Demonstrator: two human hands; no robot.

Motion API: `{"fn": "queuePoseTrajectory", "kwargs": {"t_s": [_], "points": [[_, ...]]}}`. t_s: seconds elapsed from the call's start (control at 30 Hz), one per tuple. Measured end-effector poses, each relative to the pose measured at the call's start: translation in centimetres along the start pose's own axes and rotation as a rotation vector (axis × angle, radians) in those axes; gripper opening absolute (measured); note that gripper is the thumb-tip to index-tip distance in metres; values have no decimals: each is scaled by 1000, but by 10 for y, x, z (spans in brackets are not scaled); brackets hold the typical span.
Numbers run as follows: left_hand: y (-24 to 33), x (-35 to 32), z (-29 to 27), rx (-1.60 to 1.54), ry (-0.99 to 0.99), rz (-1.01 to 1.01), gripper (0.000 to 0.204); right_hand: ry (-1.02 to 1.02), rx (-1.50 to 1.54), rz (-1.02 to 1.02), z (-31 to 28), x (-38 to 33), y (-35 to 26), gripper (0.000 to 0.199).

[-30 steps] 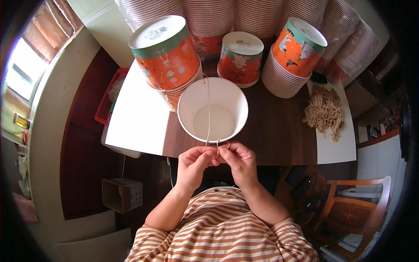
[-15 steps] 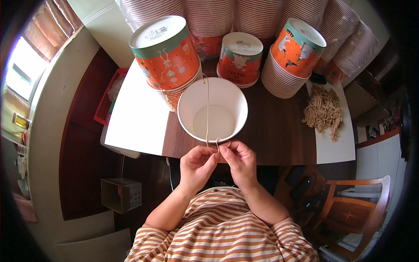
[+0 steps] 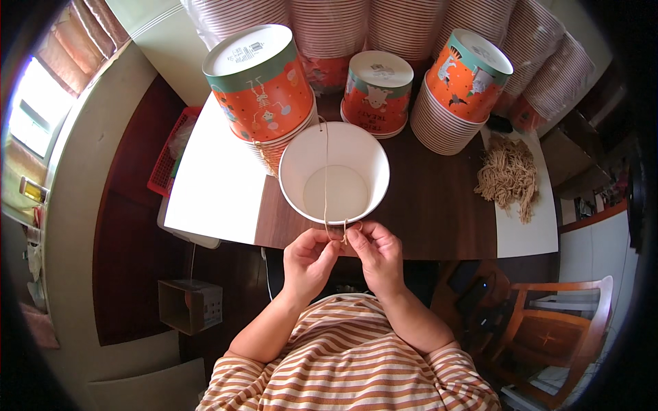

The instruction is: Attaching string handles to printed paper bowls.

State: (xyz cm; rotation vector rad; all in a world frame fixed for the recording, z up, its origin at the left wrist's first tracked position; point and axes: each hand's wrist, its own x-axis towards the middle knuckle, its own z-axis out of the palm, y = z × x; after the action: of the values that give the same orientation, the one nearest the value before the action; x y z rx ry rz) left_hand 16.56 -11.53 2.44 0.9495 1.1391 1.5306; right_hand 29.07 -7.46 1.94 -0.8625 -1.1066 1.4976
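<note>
A white-lined paper bucket (image 3: 367,151) stands mouth up at the table's front edge. Tan string (image 3: 327,175) runs from a hole at its far rim, across the mouth, to the near rim. There my left hand (image 3: 310,259) pinches the string between thumb and forefinger. Close beside it, my right hand (image 3: 379,255) pinches the same string, with a small loop of it standing up between the two. Both hands are just in front of the near rim; the bucket's near outer wall is hidden.
Behind the bucket stand upside-down orange and green buckets: a stack at left (image 3: 257,96), a smaller one in the middle (image 3: 377,96) and a stack at right (image 3: 456,96). Wrapped bucket stacks (image 3: 329,31) line the back. A bundle of tan strings (image 3: 508,171) lies at the right.
Both hands stay at the near rim. The string loop between the fingertips has changed shape and looks narrower; the fingers have shifted only slightly.
</note>
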Motion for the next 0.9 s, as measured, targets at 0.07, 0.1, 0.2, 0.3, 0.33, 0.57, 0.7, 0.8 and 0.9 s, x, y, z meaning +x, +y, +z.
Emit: {"fn": "queuePoseTrajectory", "kwargs": {"t_s": [0.07, 0.1, 0.2, 0.3, 0.33, 0.57, 0.7, 0.8, 0.9], "points": [[0, 0, 0, 24, -3, 23, 8, -5, 9, -2, 1, -1, -3, 14], [0, 0, 0, 47, -6, 47, 9, -5, 9, -2, 2, -1, -4, 14], [-2, -2, 1, 55, -9, 75, 13, -11, 77, 48, 3, -2, -6, 14], [-3, -2, 1, 72, -2, 83, 16, 2, 61, 39, 3, -2, -7, 14], [-4, -2, 2, 73, -2, 83, 16, 1, 53, 51, 3, -2, -7, 14], [-6, 0, 4, 201, 67, 127, 9, -15, 78, 17, 4, -2, -7, 15], [-7, 1, 5, 220, 75, 149, 7, -14, 80, 37, 3, -2, -5, 15], [-5, 0, 6, 245, 79, 140, 7, -9, 68, 24, 4, -2, -4, 15], [-8, 0, 4, 233, 81, 118, 6, -10, 55, 10, 4, -2, -5, 15]]}}
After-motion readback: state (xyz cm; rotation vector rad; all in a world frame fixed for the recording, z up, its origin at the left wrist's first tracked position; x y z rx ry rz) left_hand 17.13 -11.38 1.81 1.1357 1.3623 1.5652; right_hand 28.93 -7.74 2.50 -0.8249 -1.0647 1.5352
